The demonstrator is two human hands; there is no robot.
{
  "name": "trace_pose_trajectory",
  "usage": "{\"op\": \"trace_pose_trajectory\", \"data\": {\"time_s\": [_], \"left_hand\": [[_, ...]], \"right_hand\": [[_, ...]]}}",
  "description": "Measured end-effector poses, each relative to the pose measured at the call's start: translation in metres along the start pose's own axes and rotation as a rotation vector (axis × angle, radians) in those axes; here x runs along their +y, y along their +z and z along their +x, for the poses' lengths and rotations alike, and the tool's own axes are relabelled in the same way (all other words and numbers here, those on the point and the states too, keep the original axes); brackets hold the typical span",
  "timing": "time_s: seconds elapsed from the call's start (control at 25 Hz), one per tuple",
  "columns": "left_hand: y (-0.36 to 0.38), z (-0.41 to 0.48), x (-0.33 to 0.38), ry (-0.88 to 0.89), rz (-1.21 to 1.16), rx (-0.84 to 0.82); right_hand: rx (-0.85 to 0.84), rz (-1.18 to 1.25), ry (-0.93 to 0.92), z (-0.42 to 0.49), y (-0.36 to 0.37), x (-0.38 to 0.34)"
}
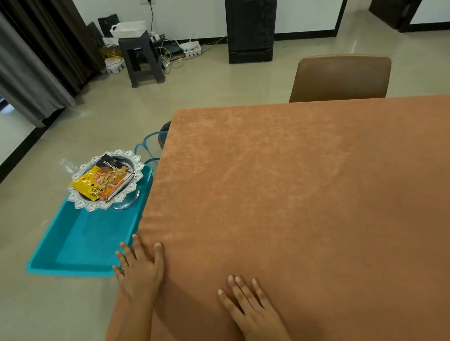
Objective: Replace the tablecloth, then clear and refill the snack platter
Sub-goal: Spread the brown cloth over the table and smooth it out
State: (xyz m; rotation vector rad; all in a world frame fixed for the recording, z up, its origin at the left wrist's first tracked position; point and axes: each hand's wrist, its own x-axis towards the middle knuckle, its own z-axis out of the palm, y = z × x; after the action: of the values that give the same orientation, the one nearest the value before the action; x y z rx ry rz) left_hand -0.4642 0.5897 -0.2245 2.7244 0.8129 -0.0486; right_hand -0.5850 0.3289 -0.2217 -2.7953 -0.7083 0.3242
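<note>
Orange tablecloth (pixel 304 204) covers the counter; left hand (pixel 140 269) and right hand (pixel 251 316) lie spread flat, smoothing it. Snack platter (pixel 106 179), packets inside, sits on the teal tray (pixel 87 238) alongside — uncleared.

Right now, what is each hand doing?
Left hand: open, flat on the tablecloth edge, holding nothing.
Right hand: open, flat on the tablecloth, holding nothing.

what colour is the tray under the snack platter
Teal blue. The tray sits beside the table, holding the silver platter, seen in the head view.
</note>
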Motion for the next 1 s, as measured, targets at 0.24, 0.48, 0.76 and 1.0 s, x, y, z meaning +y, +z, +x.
{"op": "trace_pose_trajectory", "data": {"time_s": [0.24,0.48,0.76,1.0], "left_hand": [[-0.02,0.014,-0.014,0.157,-0.221,-0.123],[-0.024,-0.069,-0.061,0.239,-0.086,-0.033],[-0.025,-0.037,-0.085,0.328,-0.032,-0.135],[-0.017,-0.094,-0.102,0.495,0.014,-0.049]], "right_hand": [[0.081,0.003,0.02,0.005,-0.007,-0.011],[0.088,0.032,0.092,0.007,0.0,-0.034],[0.125,-0.045,0.126,0.027,0.009,-0.047],[0.201,0.066,0.134,0.033,0.02,-0.076]]}}
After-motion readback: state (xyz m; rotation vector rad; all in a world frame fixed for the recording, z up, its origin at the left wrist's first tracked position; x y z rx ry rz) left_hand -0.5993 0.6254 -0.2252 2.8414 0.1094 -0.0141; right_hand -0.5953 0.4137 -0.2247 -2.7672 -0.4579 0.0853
